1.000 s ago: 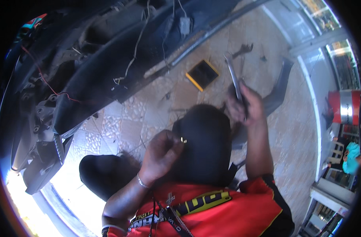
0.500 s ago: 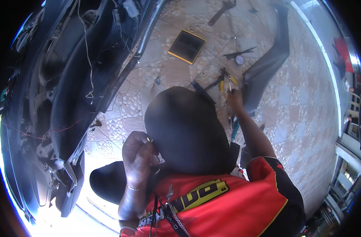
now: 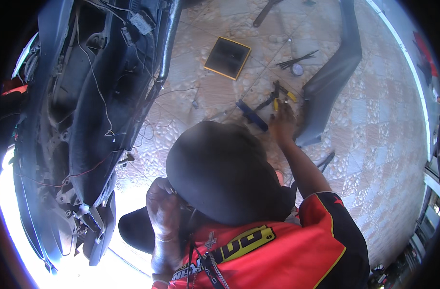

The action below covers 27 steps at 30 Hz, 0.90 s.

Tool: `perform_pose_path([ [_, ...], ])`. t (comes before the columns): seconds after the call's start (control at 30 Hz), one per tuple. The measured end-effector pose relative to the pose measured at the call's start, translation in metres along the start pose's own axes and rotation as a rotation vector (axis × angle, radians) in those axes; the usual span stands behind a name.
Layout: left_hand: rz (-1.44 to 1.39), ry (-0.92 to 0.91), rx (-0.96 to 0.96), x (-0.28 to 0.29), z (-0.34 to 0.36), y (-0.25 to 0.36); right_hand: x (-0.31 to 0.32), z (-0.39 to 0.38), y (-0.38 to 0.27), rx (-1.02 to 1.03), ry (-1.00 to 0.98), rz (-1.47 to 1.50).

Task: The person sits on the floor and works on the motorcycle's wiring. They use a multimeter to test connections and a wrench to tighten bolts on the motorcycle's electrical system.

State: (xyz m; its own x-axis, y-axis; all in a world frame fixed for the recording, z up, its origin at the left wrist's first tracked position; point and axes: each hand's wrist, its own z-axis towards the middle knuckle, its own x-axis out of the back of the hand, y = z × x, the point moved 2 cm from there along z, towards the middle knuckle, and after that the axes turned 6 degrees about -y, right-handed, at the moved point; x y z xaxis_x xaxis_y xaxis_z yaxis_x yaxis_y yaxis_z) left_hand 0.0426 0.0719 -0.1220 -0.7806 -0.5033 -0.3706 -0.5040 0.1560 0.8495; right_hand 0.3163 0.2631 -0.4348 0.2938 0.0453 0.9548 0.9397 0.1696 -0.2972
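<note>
Here are the yellow-handled pliers, down on the floor just past the fingertips of the right hand! Head aimed away from that hand, grips spread on its side, one running down toward the fingers and the other slanting off to the right: the long axis points roughly straight ahead of the outstretched arm. The right hand is far the nearer, no contest; its fingers are extended, but whether they touch a grip or have closed on anything, I cannot tell from up here.

And the left hand? Well apart, raised close to the body, fingers curled in and pinching a small shiny bit, too tiny to make out.

Moving outward: a dark blue bar lies just left of the right hand, a long dark panel just to its right. Beyond the fingertips, thin black sticks lie beside a small pale disc, while a black square with a yellow rim sits ahead and to the left. Over beyond the left hand, big dark bodywork fills that flank, loose wires trailing from it
</note>
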Motion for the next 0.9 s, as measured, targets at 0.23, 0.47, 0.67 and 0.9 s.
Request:
perform_pose_path([
  [0.23,-0.085,-0.074,0.041,-0.011,-0.001,0.000,-0.048,0.034,-0.109,0.646,-0.412,0.291],
  [0.47,0.049,-0.168,0.091,-0.013,0.004,-0.005,-0.090,0.040,-0.175,0.939,-0.561,0.096],
  [0.67,0.045,-0.239,0.110,-0.011,0.012,0.002,-0.094,0.035,-0.174,0.992,-0.363,0.010],
  [0.9,0.097,-0.243,0.119,-0.003,0.011,0.001,0.007,0.073,-0.221,0.902,-0.912,0.586],
])
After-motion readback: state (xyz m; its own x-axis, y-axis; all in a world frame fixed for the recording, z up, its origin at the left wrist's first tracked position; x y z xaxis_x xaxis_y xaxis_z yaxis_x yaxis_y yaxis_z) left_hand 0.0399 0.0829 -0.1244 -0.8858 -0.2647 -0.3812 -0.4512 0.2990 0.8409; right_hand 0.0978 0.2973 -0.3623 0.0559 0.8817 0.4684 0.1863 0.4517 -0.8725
